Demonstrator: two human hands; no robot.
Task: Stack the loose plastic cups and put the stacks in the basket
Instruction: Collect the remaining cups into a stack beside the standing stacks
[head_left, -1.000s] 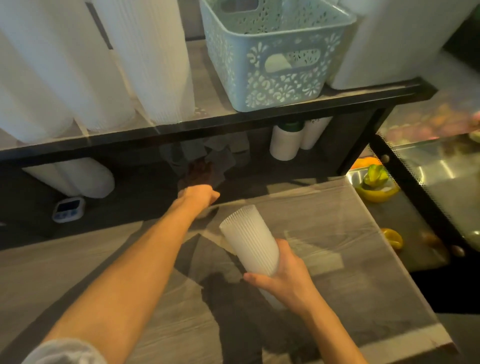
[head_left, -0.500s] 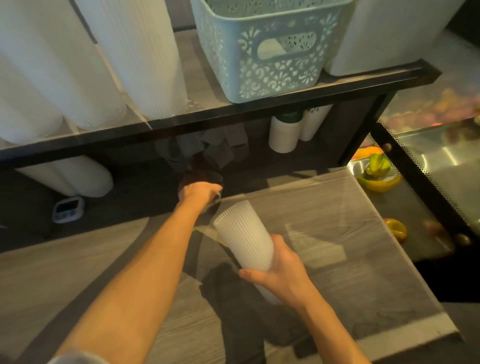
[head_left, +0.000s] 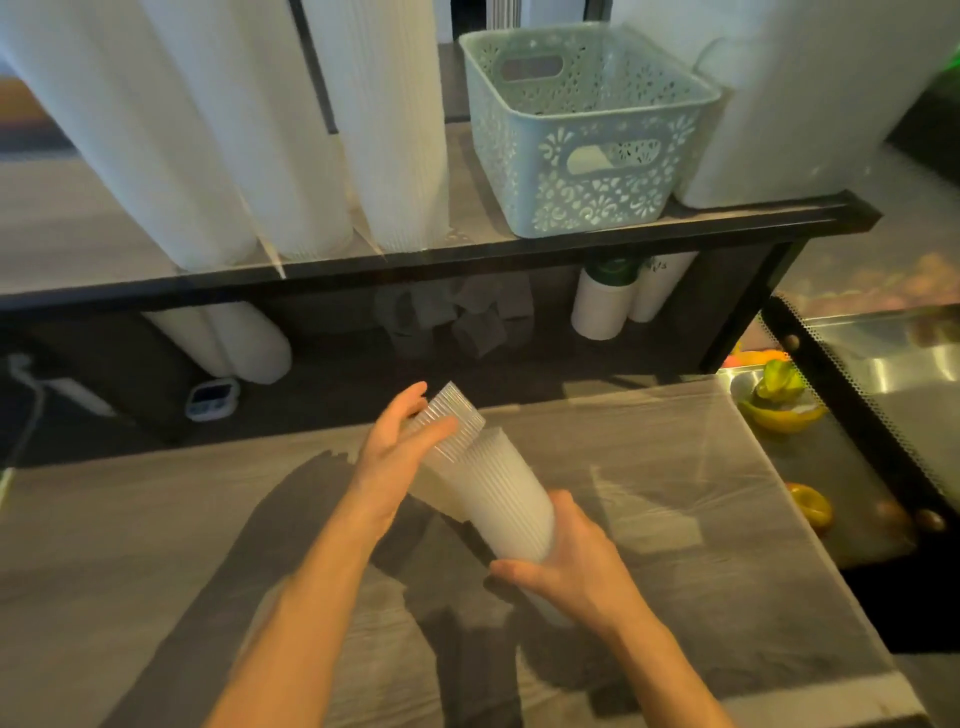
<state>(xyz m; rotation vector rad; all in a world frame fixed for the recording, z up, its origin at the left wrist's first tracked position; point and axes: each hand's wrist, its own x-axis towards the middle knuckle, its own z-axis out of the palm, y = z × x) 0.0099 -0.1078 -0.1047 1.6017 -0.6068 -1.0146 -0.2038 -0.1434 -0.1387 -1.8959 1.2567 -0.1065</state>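
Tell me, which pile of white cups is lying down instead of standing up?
The white cup stack under the shelf, at the left above the small timer, lies on its side. The tall stacks on the shelf stand upright.

Looks like a drinks or juice shop – tall wrapped cup stacks (head_left: 218, 130) on a shelf (head_left: 467, 254), and a glass display case (head_left: 883, 374) with fruit (head_left: 779, 387) beside the table (head_left: 675, 519).

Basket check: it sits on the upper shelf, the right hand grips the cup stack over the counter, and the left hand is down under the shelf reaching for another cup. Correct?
Not quite. The head view shows the left hand above the counter, fitting a loose cup onto the cup stack, not under the shelf. The right hand grips the stack, and the basket sits on the upper shelf.
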